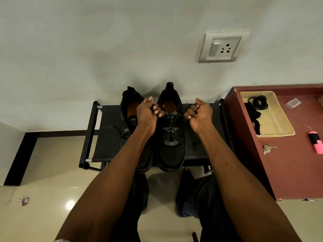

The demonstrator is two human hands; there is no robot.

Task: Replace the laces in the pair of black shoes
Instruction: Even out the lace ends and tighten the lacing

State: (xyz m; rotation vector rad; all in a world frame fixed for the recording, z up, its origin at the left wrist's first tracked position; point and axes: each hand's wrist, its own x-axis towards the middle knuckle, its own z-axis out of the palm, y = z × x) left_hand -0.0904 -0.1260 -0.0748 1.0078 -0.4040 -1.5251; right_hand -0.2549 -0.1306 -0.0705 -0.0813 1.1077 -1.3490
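Two black shoes stand side by side on a low black rack (106,135), heels toward the wall. The right shoe (172,151) has a black lace (172,116) threaded up its front. My left hand (147,115) grips one end of that lace and my right hand (200,114) grips the other, both fists held apart over the shoe's collar with the lace stretched between them. The left shoe (128,117) is partly hidden behind my left forearm; a lace lies loosely on its front.
A maroon cabinet (290,172) stands to the right, carrying a cream tray (277,123) with coiled black laces (258,102), keys (268,148) and a pink highlighter (316,142). A wall socket (222,47) sits above. My legs are below the rack on the tiled floor.
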